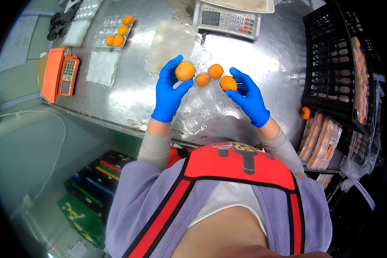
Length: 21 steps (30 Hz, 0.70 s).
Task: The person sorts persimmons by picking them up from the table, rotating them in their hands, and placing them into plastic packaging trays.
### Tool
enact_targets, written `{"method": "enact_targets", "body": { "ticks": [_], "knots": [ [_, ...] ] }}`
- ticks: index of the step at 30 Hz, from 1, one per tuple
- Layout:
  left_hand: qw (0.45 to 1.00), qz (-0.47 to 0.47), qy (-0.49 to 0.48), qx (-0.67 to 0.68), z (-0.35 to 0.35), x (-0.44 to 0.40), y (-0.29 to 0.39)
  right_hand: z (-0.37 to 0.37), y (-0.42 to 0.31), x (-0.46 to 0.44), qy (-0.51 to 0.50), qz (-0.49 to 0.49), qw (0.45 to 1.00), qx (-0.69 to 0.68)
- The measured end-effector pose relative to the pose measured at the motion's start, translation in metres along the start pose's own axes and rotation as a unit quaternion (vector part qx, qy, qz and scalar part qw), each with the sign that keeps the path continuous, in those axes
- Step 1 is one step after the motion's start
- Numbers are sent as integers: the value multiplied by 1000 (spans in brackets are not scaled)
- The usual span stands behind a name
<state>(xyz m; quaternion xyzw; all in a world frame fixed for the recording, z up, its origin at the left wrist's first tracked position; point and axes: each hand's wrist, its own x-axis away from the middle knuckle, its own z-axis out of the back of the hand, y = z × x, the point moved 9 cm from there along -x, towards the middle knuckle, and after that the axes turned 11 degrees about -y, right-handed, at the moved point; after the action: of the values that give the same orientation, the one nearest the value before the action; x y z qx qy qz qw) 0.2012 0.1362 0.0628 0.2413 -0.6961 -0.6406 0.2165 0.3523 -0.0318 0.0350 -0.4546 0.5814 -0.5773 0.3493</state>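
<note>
My left hand [168, 92], in a blue glove, grips an orange persimmon [185, 71] between thumb and fingers, above the far left side of a clear plastic tray [196, 112]. The blue-gloved right hand [250, 99] has its thumb and fingers around another persimmon [228, 83] at the tray's far right corner; whether this fruit rests in a cup, I cannot tell. Between my hands, two more persimmons, one nearer [202, 79] and one farther [215, 71], sit at the far end of the tray. Its nearer cups hold no fruit.
A scale [226, 20] stands at the back, an orange scale [61, 76] at the left. Another tray [108, 26] holds several persimmons. At the right are a black crate [331, 64], packed fruit [324, 144] and a loose persimmon [305, 113]. The metal table's front edge [103, 121] runs before me.
</note>
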Motion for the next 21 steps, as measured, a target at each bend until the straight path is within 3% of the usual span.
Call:
{"method": "enact_targets", "body": {
  "ticks": [2, 4, 8, 10, 11, 13, 21],
  "knots": [
    [1000, -1, 2, -23, 0, 5, 3, 1, 1, -1, -3, -18, 1000, -2],
    [990, 8, 10, -142, 4, 12, 5, 4, -2, 2, 2, -21, 1000, 0],
    [983, 55, 20, -172, 19, 30, -23, 9, 1, 7, 17, -36, 999, 30],
    [987, 84, 17, 133, 13, 36, -42, 9, 5, 9, 13, -37, 999, 32],
    [987, 84, 18, 133, 12, 37, -42, 9, 6, 9, 11, -37, 999, 34],
    [956, 97, -26, 275, -5, 38, -39, 7, 5, 8, 5, -35, 999, 35],
    [929, 106, -74, 347, -26, 33, -26, 4, -3, 10, -6, -21, 998, 60]
  ]
}}
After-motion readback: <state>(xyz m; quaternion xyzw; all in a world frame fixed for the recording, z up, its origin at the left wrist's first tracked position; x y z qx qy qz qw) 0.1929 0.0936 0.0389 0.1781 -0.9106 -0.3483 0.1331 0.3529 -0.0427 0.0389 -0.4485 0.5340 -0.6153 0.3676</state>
